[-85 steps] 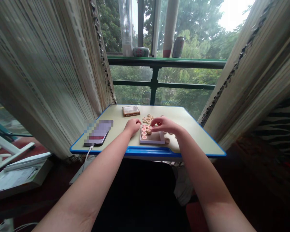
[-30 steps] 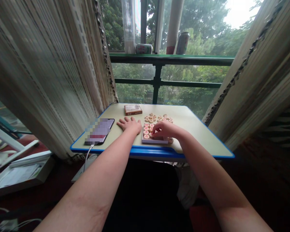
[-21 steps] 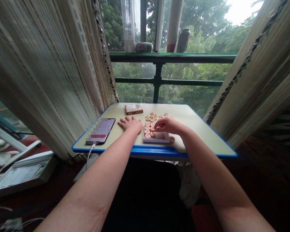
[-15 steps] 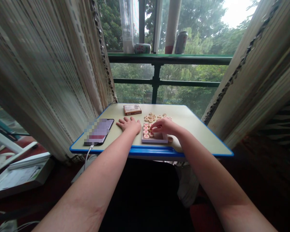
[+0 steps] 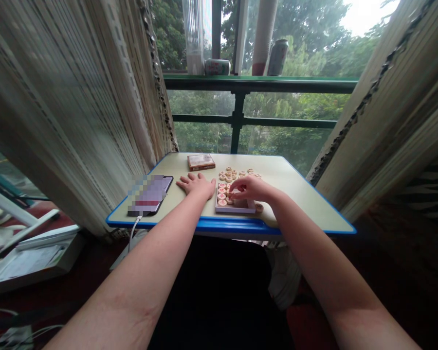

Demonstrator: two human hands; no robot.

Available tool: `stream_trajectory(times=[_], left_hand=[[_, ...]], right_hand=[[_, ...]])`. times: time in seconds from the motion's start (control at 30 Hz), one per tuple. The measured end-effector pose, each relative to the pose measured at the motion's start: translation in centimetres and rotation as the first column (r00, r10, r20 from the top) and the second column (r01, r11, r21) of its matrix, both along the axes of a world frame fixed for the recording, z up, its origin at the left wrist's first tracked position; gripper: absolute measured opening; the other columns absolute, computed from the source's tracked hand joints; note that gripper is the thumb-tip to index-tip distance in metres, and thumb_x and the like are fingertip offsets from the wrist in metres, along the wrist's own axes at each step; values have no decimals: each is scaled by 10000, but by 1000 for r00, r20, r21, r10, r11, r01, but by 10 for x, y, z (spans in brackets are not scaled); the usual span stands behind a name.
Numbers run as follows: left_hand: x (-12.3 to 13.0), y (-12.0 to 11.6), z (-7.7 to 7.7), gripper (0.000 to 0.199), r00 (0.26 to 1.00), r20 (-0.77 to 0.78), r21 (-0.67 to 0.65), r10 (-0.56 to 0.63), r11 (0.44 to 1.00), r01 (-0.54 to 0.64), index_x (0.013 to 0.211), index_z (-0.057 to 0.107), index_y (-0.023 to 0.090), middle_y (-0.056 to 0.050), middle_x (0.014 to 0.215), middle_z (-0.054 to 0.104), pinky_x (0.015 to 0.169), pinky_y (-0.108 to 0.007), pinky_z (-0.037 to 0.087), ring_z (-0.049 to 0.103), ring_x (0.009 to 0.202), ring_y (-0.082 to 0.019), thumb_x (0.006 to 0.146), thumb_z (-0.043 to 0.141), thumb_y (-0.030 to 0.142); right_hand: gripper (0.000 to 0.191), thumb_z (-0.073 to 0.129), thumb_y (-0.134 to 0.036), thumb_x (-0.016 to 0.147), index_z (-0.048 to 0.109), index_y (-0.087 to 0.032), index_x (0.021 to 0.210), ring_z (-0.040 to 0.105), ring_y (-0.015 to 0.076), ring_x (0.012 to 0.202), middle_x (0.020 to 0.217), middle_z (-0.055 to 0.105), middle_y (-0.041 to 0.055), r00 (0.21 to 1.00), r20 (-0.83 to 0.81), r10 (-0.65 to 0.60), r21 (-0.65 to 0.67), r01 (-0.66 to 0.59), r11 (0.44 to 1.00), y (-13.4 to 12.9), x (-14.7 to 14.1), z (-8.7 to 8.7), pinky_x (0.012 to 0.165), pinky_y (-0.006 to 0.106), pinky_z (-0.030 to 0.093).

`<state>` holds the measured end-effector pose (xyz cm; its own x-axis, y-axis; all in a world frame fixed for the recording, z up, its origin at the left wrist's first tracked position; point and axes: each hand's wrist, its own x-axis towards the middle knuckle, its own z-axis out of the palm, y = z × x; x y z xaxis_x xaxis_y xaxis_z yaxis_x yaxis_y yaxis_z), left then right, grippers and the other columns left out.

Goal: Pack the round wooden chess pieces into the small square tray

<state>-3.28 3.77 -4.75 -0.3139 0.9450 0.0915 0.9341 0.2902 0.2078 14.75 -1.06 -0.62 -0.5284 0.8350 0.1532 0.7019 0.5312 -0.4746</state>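
- Round, flat discs (image 5: 222, 196) w/ red characters; pale tan, prob. wood, smooth edges.
- Open tray (image 5: 245, 206): shallow, rectangular, whitish thin walls, at ctr of frame. Discs sit along its L side: col. of 4, plus a 2nd col. partly hidden by fingers; R part of floor bare.
- Loose discs (image 5: 228, 174) clustered just behind tray, same shape; marks too small to read. One more disc (image 5: 259, 207) by tray's R front corner.
- Flat box (image 5: 201, 163), brown sides, pale printed top, upper L of worktop.
- Worktop (image 5: 182, 209): smooth, cream, blue edging, fills lower mid frame. Phone (image 5: 154, 194) lies at its L side, screen partly pixelated, white cable (image 5: 133, 233) plugged in.
- Room: stringy beige curtain (image 5: 76, 97) upper L, another curtain (image 5: 379, 112) upper R; green railing (image 5: 277, 85) across top ctr, trees thru glass. Can (image 5: 217, 67) on its side + upright can (image 5: 278, 57) on ledge. Papers in bin (image 5: 32, 262), lower L.
- L hand (image 5: 197, 185): fingers spread wide, palm down on worktop, just L of tray, nothing held.
- R hand (image 5: 233, 188): fingers bent, tips close tog. at 2nd col. of discs, reaching in over tray's R side; can't tell if a disc is gripped.
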Motion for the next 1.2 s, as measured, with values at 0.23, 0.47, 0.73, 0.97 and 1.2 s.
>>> stream_trajectory(times=[0.23, 0.47, 0.73, 0.97, 1.2], left_hand=[[0, 1, -1, 790, 1000, 4, 5, 5, 1000, -5, 1358, 408, 193, -185, 1459, 298, 1015, -655, 96, 212, 1309, -472, 741, 299, 675], [-1, 2, -3, 755, 997, 71, 52, -15, 999, 12, 1344, 429, 160, -217, 1450, 297, 999, -681, 47, 198, 1305, -496, 750, 348, 618], [0, 2, -2, 748, 997, 77, 62, -1, 998, -4, 1309, 470, 173, -202, 1441, 325, 1011, -666, 52, 210, 1302, -488, 728, 380, 636], [0, 0, 0, 757, 998, 62, 41, -7, 999, 4, 1322, 456, 157, -219, 1437, 319, 1008, -667, 61, 213, 1300, -489, 745, 348, 634], [-5, 0, 3, 753, 995, 76, 57, -59, 997, 55, 1308, 479, 151, -218, 1422, 349, 1014, -666, 95, 227, 1306, -470, 754, 335, 641]], right_hand=[[275, 657, -391, 681, 725, -176, 839, 358, 74, 530, 569, 402, -45, 994, 65, 83, -109, -75, 991, -4, -1, 3, 517, 233, 253], [255, 657, -387, 676, 729, -181, 809, 373, 75, 518, 550, 430, -42, 996, 62, 65, -110, -58, 992, -6, -3, 3, 507, 232, 260], [295, 677, -435, 655, 720, -180, 797, 384, 76, 521, 563, 451, -37, 997, 61, 51, -133, -42, 990, -6, -4, 3, 503, 231, 261], [349, 633, -484, 687, 688, -156, 794, 387, 91, 543, 568, 465, -26, 998, -55, 8, -70, -11, 997, -5, 0, 7, 523, 244, 280], [399, 493, -485, 805, 656, -149, 947, 521, 210, 827, 851, 606, 96, 920, -179, -349, 302, 388, 871, 19, 18, -3, 783, 331, 394]])
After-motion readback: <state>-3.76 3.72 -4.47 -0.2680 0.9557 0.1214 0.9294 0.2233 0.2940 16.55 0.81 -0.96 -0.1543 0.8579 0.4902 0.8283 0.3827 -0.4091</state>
